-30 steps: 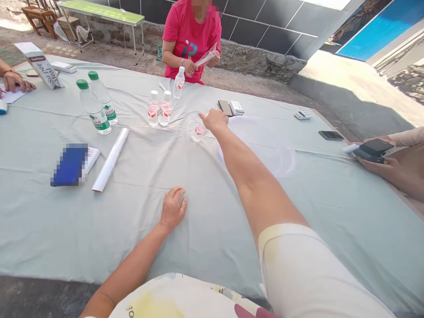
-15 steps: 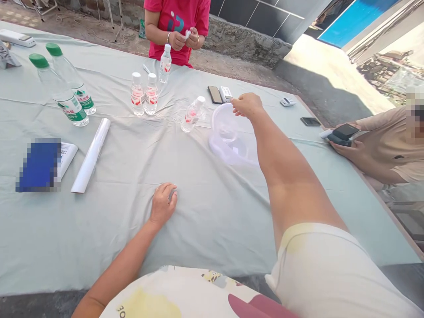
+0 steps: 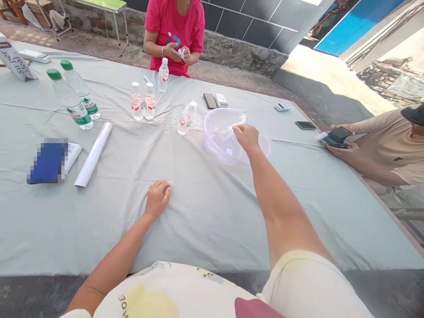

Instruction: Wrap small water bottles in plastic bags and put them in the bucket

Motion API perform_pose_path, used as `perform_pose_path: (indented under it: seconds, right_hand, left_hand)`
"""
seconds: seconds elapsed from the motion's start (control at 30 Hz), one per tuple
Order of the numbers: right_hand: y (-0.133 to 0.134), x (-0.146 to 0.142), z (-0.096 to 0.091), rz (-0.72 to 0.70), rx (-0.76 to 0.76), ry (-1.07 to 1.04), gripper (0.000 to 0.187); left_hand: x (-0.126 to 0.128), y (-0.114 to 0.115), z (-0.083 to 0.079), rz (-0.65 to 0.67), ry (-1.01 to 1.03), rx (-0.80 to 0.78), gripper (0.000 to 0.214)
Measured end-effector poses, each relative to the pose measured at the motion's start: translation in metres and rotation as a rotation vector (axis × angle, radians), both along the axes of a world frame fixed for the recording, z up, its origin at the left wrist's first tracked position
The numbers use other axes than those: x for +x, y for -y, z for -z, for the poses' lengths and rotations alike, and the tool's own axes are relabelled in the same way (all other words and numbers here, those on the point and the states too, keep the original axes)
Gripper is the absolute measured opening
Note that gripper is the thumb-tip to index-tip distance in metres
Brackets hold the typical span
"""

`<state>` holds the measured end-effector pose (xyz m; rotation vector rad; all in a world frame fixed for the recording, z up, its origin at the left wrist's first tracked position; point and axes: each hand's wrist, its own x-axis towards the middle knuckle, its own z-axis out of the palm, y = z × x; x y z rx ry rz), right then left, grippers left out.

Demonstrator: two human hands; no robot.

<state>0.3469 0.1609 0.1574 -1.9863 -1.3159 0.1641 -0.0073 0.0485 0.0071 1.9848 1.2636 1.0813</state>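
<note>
Left hand (image 3: 158,198) laid slack on the bench (image 3: 202,203), right hand (image 3: 247,138) over the lilac basin (image 3: 212,148) (grip can't be told), so the nearby bottle (image 3: 186,119) could get clipped by a sideways swing.

Legible lettering, table and persons

Folded card (image 3: 15,62), table's far left: "Super Meal", dark print on white. Green-capped water bottles (image 3: 78,114), two: white Chinese characters on green label bands, too small to read surely. Camera wearer's shirt (image 3: 185,291): letters H, O and E. Pink T-shirt (image 3: 175,26), person opposite: pale blue logo, wording uncertain. White-capped bottles (image 3: 149,104): red-and-white labels, lettering was illegible. White-edged booklet (image 3: 73,155): fine black print, likewise unreadable.
</note>
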Motion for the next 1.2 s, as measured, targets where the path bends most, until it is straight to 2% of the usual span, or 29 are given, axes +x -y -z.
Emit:
perform_pose_path:
  seconds: [0.07,0.13,0.23,0.3,0.4,0.47,0.53,0.63,0.73,0.9,1.0,1.1,1.2]
  right_hand:
    - [0.029,-0.027,-0.009,-0.081,0.160,-0.196,0.041]
    - [0.070,-0.066,-0.006,-0.230,0.227,-0.466,0.051]
    - [0.135,-0.129,0.021,-0.376,0.193,-0.772,0.055]
    - [0.171,-0.165,0.048,-0.408,0.184,-0.954,0.051]
    - [0.206,-0.202,0.082,-0.409,0.152,-1.105,0.042]
    - [0.221,-0.215,0.096,-0.427,0.099,-1.130,0.034]
    - [0.232,-0.222,0.103,-0.458,0.020,-1.119,0.027]
    - [0.245,-0.224,0.108,-0.452,-0.090,-1.087,0.025]
    - [0.255,-0.219,0.112,-0.366,-0.129,-1.116,0.027]
    - [0.262,-0.206,0.111,-0.169,-0.198,-1.028,0.035]
    - [0.258,-0.204,0.103,-0.095,-0.111,-0.946,0.039]
    - [0.249,-0.214,0.095,-0.188,-0.089,-0.904,0.044]
    - [0.238,-0.225,0.094,-0.214,-0.143,-0.856,0.037]
  left_hand:
    - [0.000,0.000,0.000,-0.004,0.013,-0.013,0.017]
    - [0.000,0.000,-0.003,-0.001,0.040,-0.040,0.018]
    - [0.001,0.005,-0.016,0.037,0.138,-0.183,0.023]
    - [0.003,0.013,-0.028,0.085,0.270,-0.402,0.036]
    - [0.005,0.028,-0.044,0.240,0.468,-0.848,0.059]
    - [0.004,0.039,-0.050,0.341,0.567,-1.081,0.060]
    - [0.002,0.048,-0.053,0.341,0.671,-1.177,0.050]
    - [-0.001,0.056,-0.056,0.179,0.840,-1.127,0.040]
    - [-0.006,0.055,-0.057,0.026,0.932,-1.037,0.040]
    - [-0.014,0.052,-0.061,-0.109,0.833,-0.948,0.033]
    - [-0.014,0.058,-0.063,-0.110,0.679,-0.846,0.033]
    - [-0.008,0.070,-0.064,-0.040,0.527,-0.686,0.030]
    - [-0.005,0.077,-0.063,0.037,0.426,-0.609,0.027]
